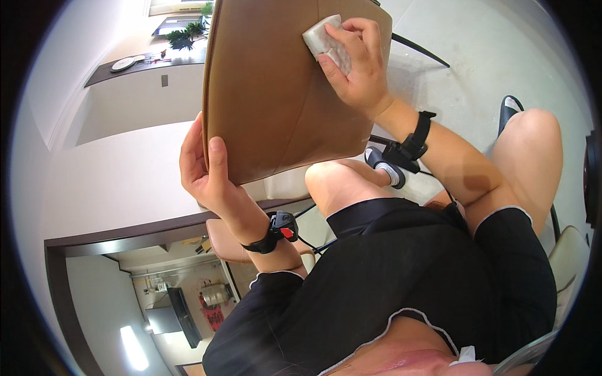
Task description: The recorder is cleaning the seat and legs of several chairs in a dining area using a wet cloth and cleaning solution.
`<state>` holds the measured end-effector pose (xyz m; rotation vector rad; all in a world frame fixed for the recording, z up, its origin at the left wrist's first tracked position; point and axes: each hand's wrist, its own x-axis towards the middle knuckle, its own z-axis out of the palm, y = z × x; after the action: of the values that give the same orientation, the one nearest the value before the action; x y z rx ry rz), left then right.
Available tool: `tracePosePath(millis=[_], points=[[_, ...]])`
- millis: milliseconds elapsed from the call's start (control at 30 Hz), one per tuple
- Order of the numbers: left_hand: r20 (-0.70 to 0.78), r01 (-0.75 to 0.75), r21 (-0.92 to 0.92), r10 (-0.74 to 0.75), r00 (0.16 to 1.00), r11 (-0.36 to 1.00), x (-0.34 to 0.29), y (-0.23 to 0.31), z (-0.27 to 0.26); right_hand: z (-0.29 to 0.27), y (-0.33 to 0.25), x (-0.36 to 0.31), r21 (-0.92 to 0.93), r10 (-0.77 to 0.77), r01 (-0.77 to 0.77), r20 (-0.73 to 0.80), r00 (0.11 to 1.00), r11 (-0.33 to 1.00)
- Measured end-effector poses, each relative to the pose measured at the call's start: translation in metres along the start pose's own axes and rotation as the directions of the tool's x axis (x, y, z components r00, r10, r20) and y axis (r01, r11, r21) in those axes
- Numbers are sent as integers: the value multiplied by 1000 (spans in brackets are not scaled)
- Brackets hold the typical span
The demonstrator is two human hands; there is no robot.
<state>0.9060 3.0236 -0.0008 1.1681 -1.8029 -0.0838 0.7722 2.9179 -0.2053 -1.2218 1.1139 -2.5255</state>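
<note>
A brown leather-like chair panel (269,94), with a seam down it and piping along its left edge, stands upright in front of me. I cannot tell if it is the seat or the backrest. My left hand (210,166) grips its lower left corner, thumb on the brown face and fingers behind the edge. Near the top right of the panel, my right hand (360,69) pinches a white folded wipe (325,41) between thumb and fingers and holds it against the surface. Part of the wipe is hidden under the fingers.
A thin dark chair leg (421,50) sticks out beyond the panel over the pale tiled floor (476,37). My bent knees and dark slippers (509,113) are below and right. Another pale chair (569,266) stands at the right. A counter (144,64) with a plant is at upper left.
</note>
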Motion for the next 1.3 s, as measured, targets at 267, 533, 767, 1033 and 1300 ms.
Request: tracePosePath(millis=[267,533,767,1033,1300], points=[[0,-20,-7,20,1000,1000,-7,-2,8,-38,121,-123,-264,-31,91,224,974,960],[-10,-43,-5,43,999,999,-7,-5,6,-44,149,-119,-506,633,-594,-117,765,625],[-44,-26,-30,24,999,999,-6,-5,-1,21,-10,9,-22,56,-59,-104,993,998],[-27,-75,-103,73,997,992,-7,-10,2,-17,58,-115,-51,-278,296,222,935,954],[-110,-28,-84,18,994,996,-6,-12,1,-82,113,-158,-284,-164,401,600,783,871]])
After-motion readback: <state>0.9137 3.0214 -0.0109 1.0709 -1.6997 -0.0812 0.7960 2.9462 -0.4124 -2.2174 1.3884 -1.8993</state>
